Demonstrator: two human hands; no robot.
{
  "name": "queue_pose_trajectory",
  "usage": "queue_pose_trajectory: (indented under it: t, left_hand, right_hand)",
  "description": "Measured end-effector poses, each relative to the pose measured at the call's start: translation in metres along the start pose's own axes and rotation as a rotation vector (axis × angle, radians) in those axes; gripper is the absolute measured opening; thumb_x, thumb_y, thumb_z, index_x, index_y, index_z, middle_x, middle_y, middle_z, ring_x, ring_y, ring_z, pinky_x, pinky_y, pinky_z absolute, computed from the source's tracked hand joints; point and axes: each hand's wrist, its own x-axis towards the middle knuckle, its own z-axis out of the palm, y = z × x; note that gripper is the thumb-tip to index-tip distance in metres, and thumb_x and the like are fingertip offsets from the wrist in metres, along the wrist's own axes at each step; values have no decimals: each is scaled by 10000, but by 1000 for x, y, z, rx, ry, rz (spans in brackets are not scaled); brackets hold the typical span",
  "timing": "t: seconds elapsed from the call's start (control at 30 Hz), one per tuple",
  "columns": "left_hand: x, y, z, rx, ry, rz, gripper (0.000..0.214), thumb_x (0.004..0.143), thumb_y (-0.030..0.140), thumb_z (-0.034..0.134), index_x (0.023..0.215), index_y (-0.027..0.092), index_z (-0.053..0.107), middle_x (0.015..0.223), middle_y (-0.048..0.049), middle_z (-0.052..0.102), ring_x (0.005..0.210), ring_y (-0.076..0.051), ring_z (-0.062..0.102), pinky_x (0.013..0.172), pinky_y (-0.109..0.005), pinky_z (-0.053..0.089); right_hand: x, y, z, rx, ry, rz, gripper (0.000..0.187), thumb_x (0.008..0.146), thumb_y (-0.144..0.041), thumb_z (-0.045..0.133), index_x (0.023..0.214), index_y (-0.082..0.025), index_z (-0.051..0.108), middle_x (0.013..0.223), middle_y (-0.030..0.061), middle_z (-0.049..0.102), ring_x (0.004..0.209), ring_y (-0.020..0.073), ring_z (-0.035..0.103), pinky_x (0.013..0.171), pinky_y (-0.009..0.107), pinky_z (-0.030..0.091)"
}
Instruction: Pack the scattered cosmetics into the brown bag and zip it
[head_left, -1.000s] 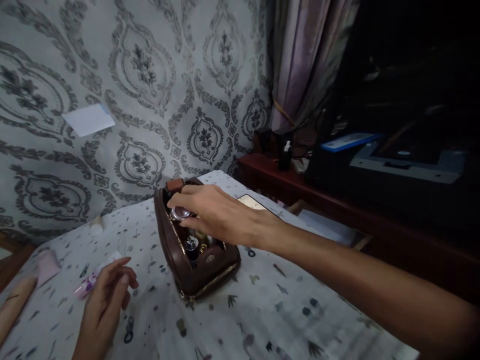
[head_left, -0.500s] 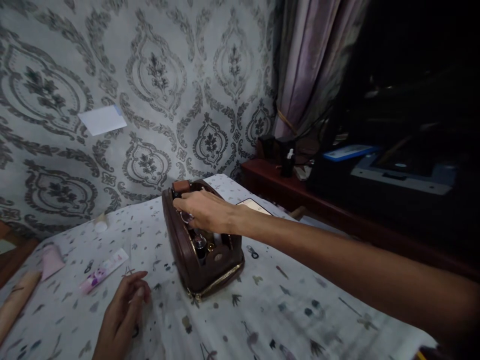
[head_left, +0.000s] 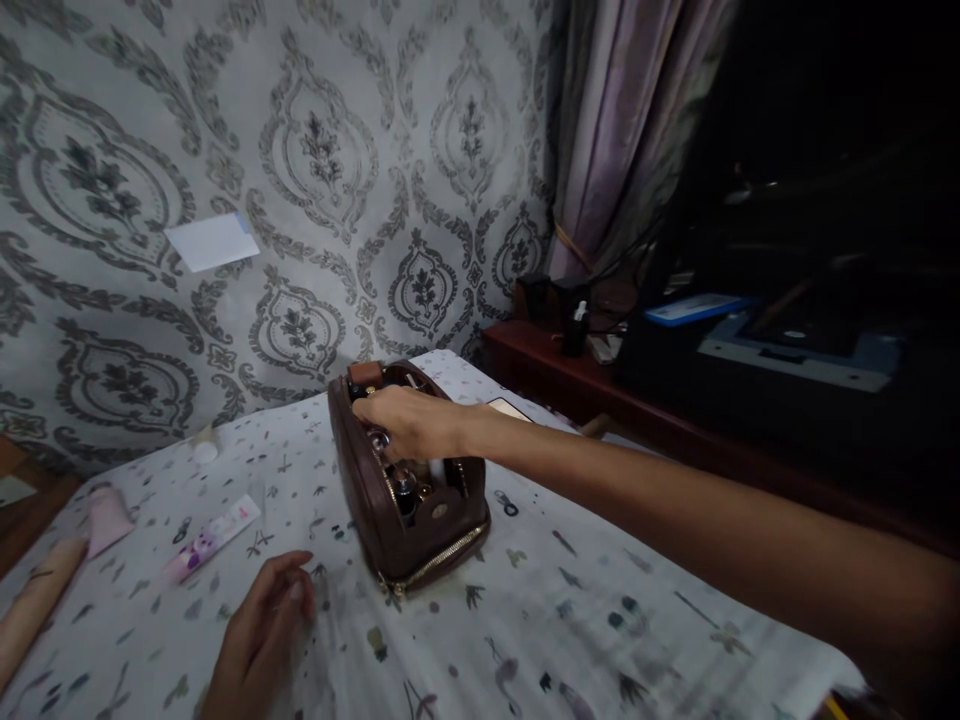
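Observation:
A brown leather toiletry bag [head_left: 364, 520] stands unzipped on the cloth, with small bottles [head_left: 406, 492] and other items inside. My right hand [head_left: 409, 420] reaches down into its far half. The fingers are hidden among the contents, so whether they grip anything does not show. Close by the hand, a round clear cap [head_left: 379, 440] shows at the bag's left wall. To the left of the bag, my left hand [head_left: 262, 625] hovers over or rests on the cloth, fingers loosely bent and apart, holding nothing. A white and purple tube [head_left: 217, 538] lies beyond it.
A pink tube [head_left: 109, 520], a pale tube [head_left: 204, 445] and a long beige item [head_left: 37, 600] lie at the left on the patterned cloth [head_left: 570, 640]. Behind my right forearm lies a phone-like flat item [head_left: 511, 409]. A dark red ledge [head_left: 517, 345] holds a dropper bottle [head_left: 577, 328].
My right hand has sunk slightly deeper into the bag, its fingers now less visible. My left hand has shifted a little to the right. The view has moved slightly.

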Motion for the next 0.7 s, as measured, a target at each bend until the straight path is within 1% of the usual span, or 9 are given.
queue_pose_trajectory:
  t: [0.13,0.2,0.3,0.43,0.53,0.6,0.7]
  left_hand:
    - [-3,2,2,2,8,-25,465,848,622,548,1078,219,582,697,12,587,527,-134,437,483,-236,337]
    - [-4,2,3,-10,2,-24,466,840,622,560,1067,216,587,694,5,592,548,-148,467,478,-241,336]
    - [-5,2,5,-33,-5,-29,468,822,623,583,1053,216,598,689,-8,600,634,-185,549,478,-243,352]
    - [-5,2,6,-25,-8,-47,466,821,623,584,1044,214,603,663,-5,595,640,-185,561,484,-238,370]
    - [-5,3,6,-15,-2,-46,474,815,630,587,1035,211,611,657,-7,598,624,-181,559,479,-235,381]
    - [-5,3,6,-24,-3,-43,472,813,628,588,1031,211,614,658,-8,596,621,-182,564,479,-237,385]
    - [-6,2,6,-20,-15,-56,463,816,625,586,1037,219,606,667,-4,590,638,-188,565,486,-238,382]
  right_hand:
    - [0,1,2,124,18,21,257,718,-95,755,931,-117,613,878,31,678,787,161,628,617,214,397]
    - [-2,-1,1,161,8,29,257,716,-71,741,936,-114,615,869,28,680,775,153,629,604,205,398]
    - [-5,-6,-3,167,-10,36,239,727,-30,709,938,-108,628,841,28,679,743,145,626,588,200,396]
    - [-8,-7,-5,127,-13,42,241,729,-1,677,943,-105,641,800,28,675,699,148,612,565,210,386]
    - [-9,-5,-3,90,8,17,236,732,11,658,932,-113,656,822,39,688,743,163,629,594,220,388]
    - [-9,-3,-1,31,14,-4,211,743,22,627,902,-111,669,857,65,699,800,183,644,622,233,389]
    - [-9,-2,1,-38,10,-27,238,763,43,572,920,-102,678,939,109,705,877,209,655,646,251,392]
